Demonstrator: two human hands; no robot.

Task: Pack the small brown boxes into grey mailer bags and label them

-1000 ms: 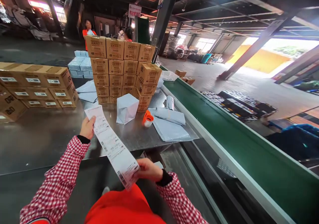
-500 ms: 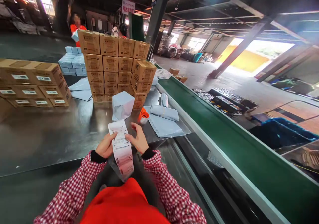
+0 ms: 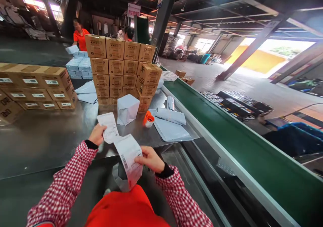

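Note:
My left hand (image 3: 98, 134) pinches the edge of a printed shipping label (image 3: 108, 127) above the table edge. In my right hand (image 3: 151, 159) is a strip of shipping labels (image 3: 128, 154), gripped at its right side between thumb and fingers. The strip curls down toward my lap, where its lower end is partly hidden. The left label and the strip meet or overlap at a corner; I cannot tell whether they are still joined. Just beyond my hands stands a white wrapped parcel (image 3: 128, 110). An orange tape dispenser (image 3: 148, 119) lies to its right.
Stacked cardboard boxes (image 3: 116, 67) rise at the table's back, with more boxes (image 3: 37, 85) at left. Grey mailing bags (image 3: 171, 129) lie at the right corner. A green conveyor belt (image 3: 227, 129) runs along the right. A person in orange (image 3: 81, 38) holds a pale parcel behind the boxes.
My hands have moved apart. The left went left and forward with one label, while the right now grips the strip lower and nearer me. The view shifted slightly.

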